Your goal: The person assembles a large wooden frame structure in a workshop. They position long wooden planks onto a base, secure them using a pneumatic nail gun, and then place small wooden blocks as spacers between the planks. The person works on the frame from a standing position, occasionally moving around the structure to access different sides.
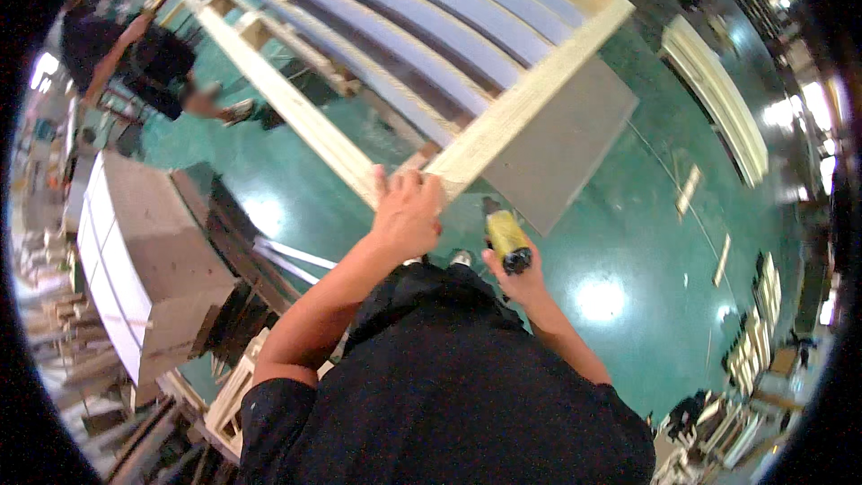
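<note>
A large pale wooden frame (525, 94) with several long grey-blue slats (422, 45) across it reaches from its near corner toward the far side. My left hand (409, 213) rests on that near corner, its fingers bent over the wood where two beams meet. To the right of the corner and apart from the frame, my right hand (521, 278) grips a yellow and black power tool (505, 238). Its front end points away from me; whether it is a drill or a nailer is unclear. My palm hides its handle.
Another person (135, 36) stands at the far left, hands near the frame's other end. A brown board (575, 153) lies beneath the frame's right side. Left of me stands a big pale box-like stack (153, 269). Long pale planks (718, 99) lie on the green floor at right.
</note>
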A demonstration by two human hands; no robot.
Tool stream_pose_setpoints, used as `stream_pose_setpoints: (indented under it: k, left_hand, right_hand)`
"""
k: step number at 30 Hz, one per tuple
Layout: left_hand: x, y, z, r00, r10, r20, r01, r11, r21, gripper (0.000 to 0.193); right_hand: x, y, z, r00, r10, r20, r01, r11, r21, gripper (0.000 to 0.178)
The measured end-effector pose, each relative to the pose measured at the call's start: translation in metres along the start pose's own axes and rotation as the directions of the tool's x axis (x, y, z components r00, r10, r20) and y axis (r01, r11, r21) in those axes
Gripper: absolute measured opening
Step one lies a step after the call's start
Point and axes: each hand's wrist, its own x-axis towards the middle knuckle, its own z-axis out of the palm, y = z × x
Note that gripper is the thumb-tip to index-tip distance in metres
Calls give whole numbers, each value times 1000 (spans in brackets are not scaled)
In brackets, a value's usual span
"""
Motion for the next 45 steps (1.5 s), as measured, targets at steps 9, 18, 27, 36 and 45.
stream_pose_setpoints:
  k: [9, 18, 27, 36, 45]
  left_hand:
    - [-2, 4, -8, 1000, -20, 21, 21, 998, -53, 58]
    - [-4, -3, -8, 1000, 10, -2, -10, 999, -46, 60]
    - [-7, -7, -4, 997, 42, -68, -49, 994, -103, 65]
    - [-8, -11, 0, 991, 54, -119, -66, 993, -98, 68]
    - [-9, -14, 0, 990, 80, -117, -98, 983, -158, 65]
  right_hand:
    - [-5, -26, 11, 996, -30, -86, 33, 999, 40, 66]
    - [7, -54, 6, 999, 33, 39, -34, 999, 11, 68]
    - [6, -59, 12, 999, -1, -48, -2, 999, -55, 67]
    - [5, -60, 12, 995, 86, -41, -86, 996, -6, 68]
    - [6, -47, 5, 999, 11, -48, -11, 1000, -16, 71]
